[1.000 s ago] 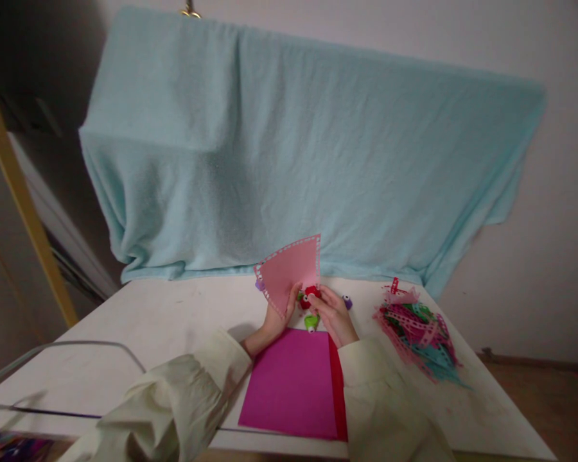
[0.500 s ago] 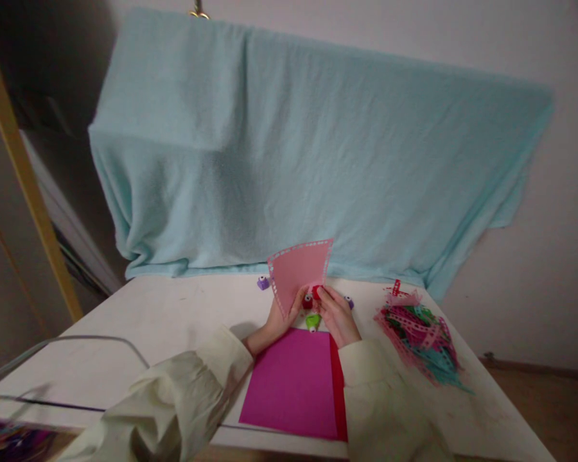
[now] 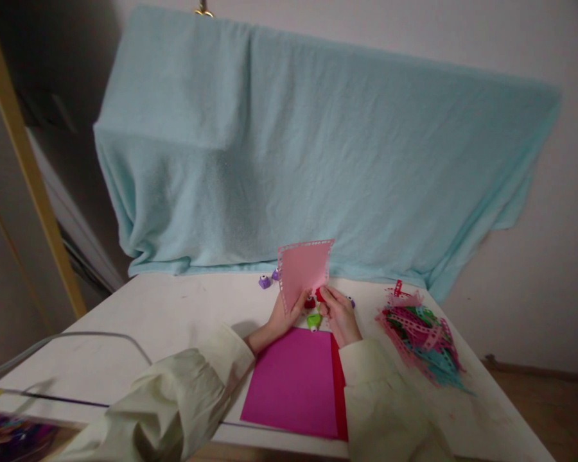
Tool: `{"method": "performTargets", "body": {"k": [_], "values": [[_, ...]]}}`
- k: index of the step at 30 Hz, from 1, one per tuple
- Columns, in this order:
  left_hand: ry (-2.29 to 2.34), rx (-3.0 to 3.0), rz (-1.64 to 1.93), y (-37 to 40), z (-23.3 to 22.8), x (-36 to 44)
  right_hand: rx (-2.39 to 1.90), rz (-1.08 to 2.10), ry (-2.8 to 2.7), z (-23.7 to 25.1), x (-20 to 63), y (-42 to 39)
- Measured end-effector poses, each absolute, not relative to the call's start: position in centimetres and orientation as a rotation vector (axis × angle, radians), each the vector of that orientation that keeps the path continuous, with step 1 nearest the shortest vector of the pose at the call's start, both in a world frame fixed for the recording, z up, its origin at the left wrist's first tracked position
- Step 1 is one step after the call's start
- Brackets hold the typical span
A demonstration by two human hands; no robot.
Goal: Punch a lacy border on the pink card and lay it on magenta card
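Paper: pink punched-edge sheet stood upright above the magenta sheet.
Left hand: pinched its lower edge.
Right hand: closed on a red punch just right of it.

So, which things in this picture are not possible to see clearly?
- Red punch, head view: mostly hidden by the right hand and the pink sheet; its shape is unclear.
- Punched holes along the pink sheet's edge: too small to tell their pattern.
- Scrap pile: single pieces blur together.
- Clear container, lower left: cut off by the frame edge.
- Left hand: fingertips hidden behind the sheet.
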State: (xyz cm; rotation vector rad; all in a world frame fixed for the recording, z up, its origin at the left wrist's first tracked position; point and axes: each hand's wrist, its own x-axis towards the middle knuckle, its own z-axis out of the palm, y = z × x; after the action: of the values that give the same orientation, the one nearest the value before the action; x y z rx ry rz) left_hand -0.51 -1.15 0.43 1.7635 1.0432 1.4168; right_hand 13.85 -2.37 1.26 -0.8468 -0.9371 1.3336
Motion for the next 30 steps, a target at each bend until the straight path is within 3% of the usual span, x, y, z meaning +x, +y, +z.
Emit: {"method": "performTargets", "body": {"k": [15, 30], "values": [[1.091, 1.588, 1.149, -0.9, 0.1, -0.1, -0.86, 1.26, -0.955, 0.2, 13.9, -1.8], [1.25, 1.434, 1.131, -1.9, 1.8, -0.3, -0.743, 1.459, -0.998, 0.3, 13.2, -2.1]]}}
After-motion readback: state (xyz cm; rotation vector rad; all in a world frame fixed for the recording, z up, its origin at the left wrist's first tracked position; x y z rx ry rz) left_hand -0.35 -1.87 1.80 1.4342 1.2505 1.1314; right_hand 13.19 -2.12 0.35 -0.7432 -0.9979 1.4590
